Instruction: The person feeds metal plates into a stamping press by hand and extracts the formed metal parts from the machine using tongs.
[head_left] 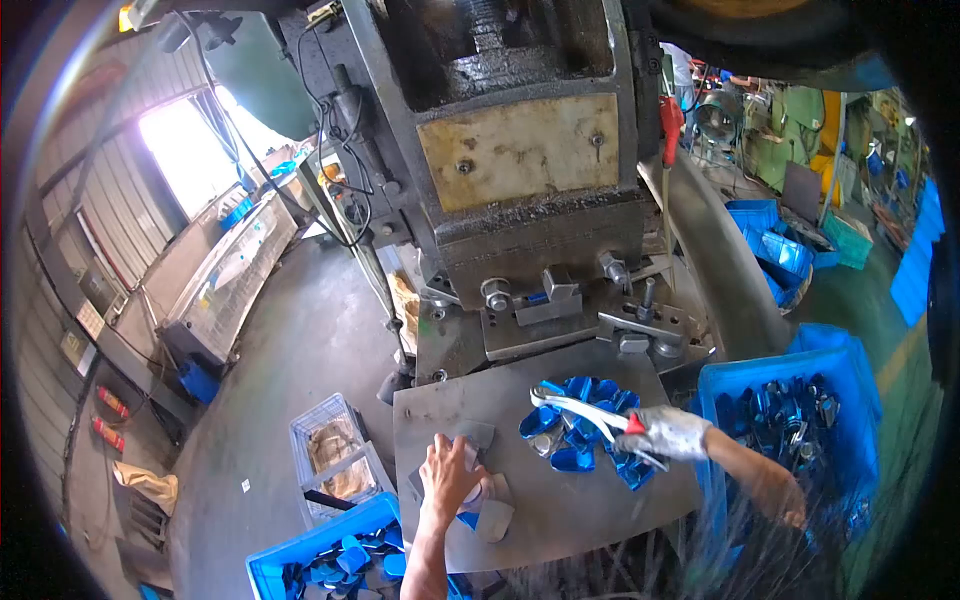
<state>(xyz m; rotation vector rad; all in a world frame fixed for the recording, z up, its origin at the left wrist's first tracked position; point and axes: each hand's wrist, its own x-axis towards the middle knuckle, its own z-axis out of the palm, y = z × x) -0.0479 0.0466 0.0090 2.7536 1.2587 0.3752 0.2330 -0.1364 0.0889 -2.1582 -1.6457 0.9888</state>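
Note:
My right hand [672, 433], in a whitish glove, is closed around long metal tongs [585, 405] with a red part at the grip. The tongs reach left over a pile of shiny blue metal pieces [574, 459] on the grey metal table. My bare left hand [449, 478] bends over several flat grey pieces [495, 520] at the table's left side. One pale piece [470, 457] shows between its thumb and fingers. The fingertips are partly hidden.
A large press [520, 150] with a bolted die [535, 325] stands behind the table [560, 530]. A blue bin [715, 375] of blue pieces is at right, another blue bin [265, 570] at lower left. A grey-blue crate [325, 410] stands on the floor at left.

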